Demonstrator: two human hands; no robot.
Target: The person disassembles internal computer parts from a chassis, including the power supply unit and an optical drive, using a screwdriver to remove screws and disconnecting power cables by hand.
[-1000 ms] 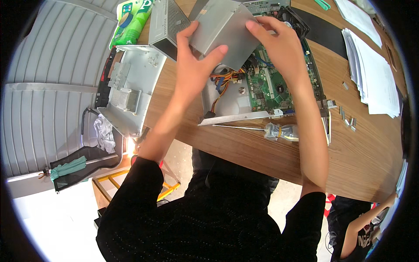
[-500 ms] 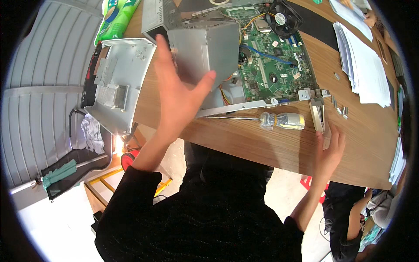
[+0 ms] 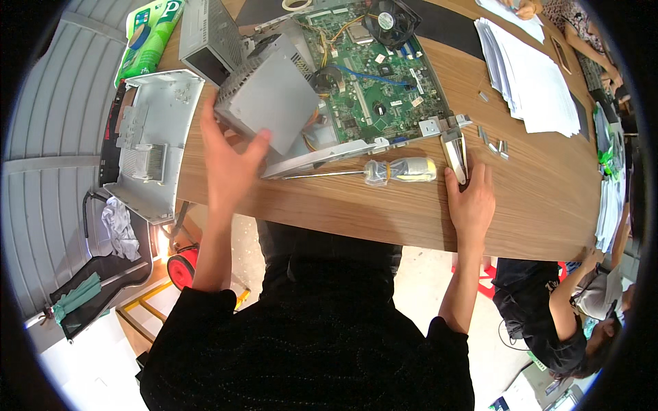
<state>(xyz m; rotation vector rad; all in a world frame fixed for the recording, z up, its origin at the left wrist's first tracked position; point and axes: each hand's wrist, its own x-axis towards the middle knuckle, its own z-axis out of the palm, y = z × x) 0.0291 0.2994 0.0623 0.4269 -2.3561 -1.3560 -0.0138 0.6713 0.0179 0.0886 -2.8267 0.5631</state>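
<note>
A grey metal power supply (image 3: 271, 96) sits tilted at the left part of an opened computer chassis (image 3: 322, 156). My left hand (image 3: 233, 164) grips its near left corner, thumb on the near edge and fingers round the left side. Wires run beneath the box, and its underside is hidden. My right hand (image 3: 471, 198) rests on the table, its fingers closed about the near end of a light metal bracket (image 3: 454, 152) at the chassis's near right corner. A green circuit board (image 3: 384, 96) with a black fan (image 3: 391, 22) lies in the chassis.
A screwdriver (image 3: 401, 170) with a wrapped handle lies before the chassis. Left stand a cover panel (image 3: 161, 113), a metal drive box (image 3: 209, 41) and a green packet (image 3: 147, 41). Small metal pieces (image 3: 493, 144) and paper stacks (image 3: 531, 82) lie right. Other people sit at the right.
The power supply has turned and tilted in my left hand. My right fingers have closed further round the bracket's end. The whole view has shifted, so the table appears farther left.
</note>
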